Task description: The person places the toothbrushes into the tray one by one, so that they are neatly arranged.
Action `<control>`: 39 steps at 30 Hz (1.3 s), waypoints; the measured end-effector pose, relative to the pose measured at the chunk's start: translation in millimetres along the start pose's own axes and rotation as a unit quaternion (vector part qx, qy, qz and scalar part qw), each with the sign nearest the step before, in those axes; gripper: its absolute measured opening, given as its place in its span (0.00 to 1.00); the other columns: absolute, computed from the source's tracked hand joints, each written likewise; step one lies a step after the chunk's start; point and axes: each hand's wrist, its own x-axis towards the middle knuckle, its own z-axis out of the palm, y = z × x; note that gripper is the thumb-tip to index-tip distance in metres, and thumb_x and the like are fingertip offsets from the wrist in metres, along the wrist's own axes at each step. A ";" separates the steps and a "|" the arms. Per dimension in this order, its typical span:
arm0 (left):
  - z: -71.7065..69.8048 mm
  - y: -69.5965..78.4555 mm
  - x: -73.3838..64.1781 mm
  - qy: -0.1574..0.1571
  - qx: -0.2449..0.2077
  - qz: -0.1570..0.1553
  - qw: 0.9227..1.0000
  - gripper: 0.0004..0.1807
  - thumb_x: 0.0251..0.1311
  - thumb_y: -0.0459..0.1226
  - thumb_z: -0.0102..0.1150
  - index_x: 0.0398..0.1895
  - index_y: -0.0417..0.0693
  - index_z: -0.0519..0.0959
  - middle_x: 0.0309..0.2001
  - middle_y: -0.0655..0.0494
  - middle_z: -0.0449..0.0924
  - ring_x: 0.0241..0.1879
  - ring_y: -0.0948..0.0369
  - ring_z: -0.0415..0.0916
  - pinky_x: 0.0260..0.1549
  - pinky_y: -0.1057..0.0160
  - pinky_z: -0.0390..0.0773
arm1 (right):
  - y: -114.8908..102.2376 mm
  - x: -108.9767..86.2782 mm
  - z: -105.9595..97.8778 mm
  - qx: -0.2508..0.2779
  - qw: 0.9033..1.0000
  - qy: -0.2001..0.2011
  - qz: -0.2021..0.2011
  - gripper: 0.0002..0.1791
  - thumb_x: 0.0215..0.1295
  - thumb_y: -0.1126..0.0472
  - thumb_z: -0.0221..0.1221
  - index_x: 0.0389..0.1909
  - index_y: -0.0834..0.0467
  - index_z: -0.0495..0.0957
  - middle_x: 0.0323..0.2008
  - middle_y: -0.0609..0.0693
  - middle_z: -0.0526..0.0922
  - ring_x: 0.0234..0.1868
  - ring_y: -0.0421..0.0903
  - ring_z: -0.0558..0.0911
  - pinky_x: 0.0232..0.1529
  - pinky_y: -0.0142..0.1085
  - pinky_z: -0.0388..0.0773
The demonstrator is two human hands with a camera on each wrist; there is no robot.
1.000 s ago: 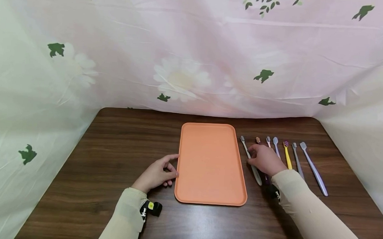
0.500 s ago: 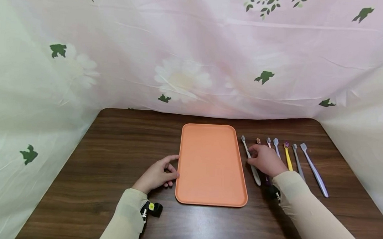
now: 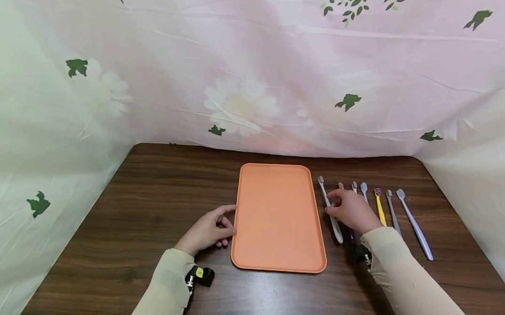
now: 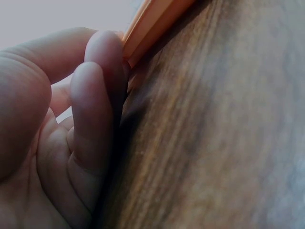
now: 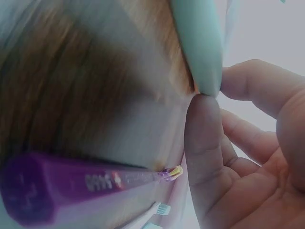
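My right hand (image 3: 353, 211) pinches a pale green toothbrush (image 3: 336, 230) by its handle, just right of the orange tray (image 3: 280, 215). Close up in the right wrist view, thumb and finger meet on that handle (image 5: 200, 43). Below it in this view is a purple toothbrush (image 5: 95, 186), which my right hand mostly covers in the head view. At the tray's left side, my left hand (image 3: 207, 228) touches the edge with the tips of the index finger and thumb. The left wrist view has its fingertips right against the tray's rim (image 4: 152, 26).
Right of my right hand several more toothbrushes lie in a row: a pink one (image 3: 354, 186), a light blue one (image 3: 364, 188), a yellow one (image 3: 380, 210), a grey one (image 3: 393, 213) and a lavender one (image 3: 415, 225). A patterned cloth (image 3: 256, 73) hangs behind the dark wooden table (image 3: 171, 187).
The pale green toothbrush has shifted very slightly, its lower end a little to the left, with my right hand on it. My left hand and the tray stay in place.
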 end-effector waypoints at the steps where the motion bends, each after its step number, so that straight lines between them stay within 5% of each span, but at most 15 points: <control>1: 0.0 0.2 -0.1 0.000 0.000 -0.001 1.000 0.34 0.56 0.36 0.63 0.66 0.59 0.63 0.31 0.52 0.77 0.20 0.57 0.77 0.18 0.59 0.77 | -0.3 -0.2 0.3 0.003 1.000 -0.001 0.001 0.23 0.56 0.57 0.62 0.51 0.64 0.75 0.35 0.54 0.81 0.29 0.45 0.77 0.26 0.36 0.73; 21: -0.5 0.1 0.0 -0.002 -0.007 -0.005 1.000 0.34 0.56 0.37 0.64 0.66 0.61 0.63 0.32 0.50 0.77 0.21 0.56 0.77 0.19 0.59 0.77 | -8.0 -1.5 -0.3 0.051 0.998 0.016 -0.016 0.20 0.58 0.59 0.61 0.50 0.63 0.75 0.28 0.52 0.76 0.23 0.45 0.73 0.22 0.37 0.70; 31: -0.7 21.0 -9.9 -0.002 -0.003 -0.005 1.000 0.34 0.57 0.32 0.61 0.67 0.51 0.61 0.32 0.47 0.77 0.21 0.54 0.76 0.19 0.58 0.77 | -9.0 -2.8 3.9 0.082 0.996 0.022 -0.014 0.20 0.58 0.58 0.62 0.50 0.63 0.75 0.31 0.53 0.77 0.25 0.45 0.75 0.24 0.37 0.72; 39: -0.4 0.7 -0.1 -0.004 -0.010 -0.009 1.000 0.34 0.56 0.36 0.64 0.66 0.61 0.63 0.32 0.50 0.77 0.20 0.57 0.77 0.19 0.59 0.77 | -11.1 -3.7 10.1 0.111 0.994 0.017 0.010 0.21 0.59 0.58 0.61 0.52 0.61 0.73 0.34 0.54 0.76 0.28 0.46 0.77 0.27 0.37 0.76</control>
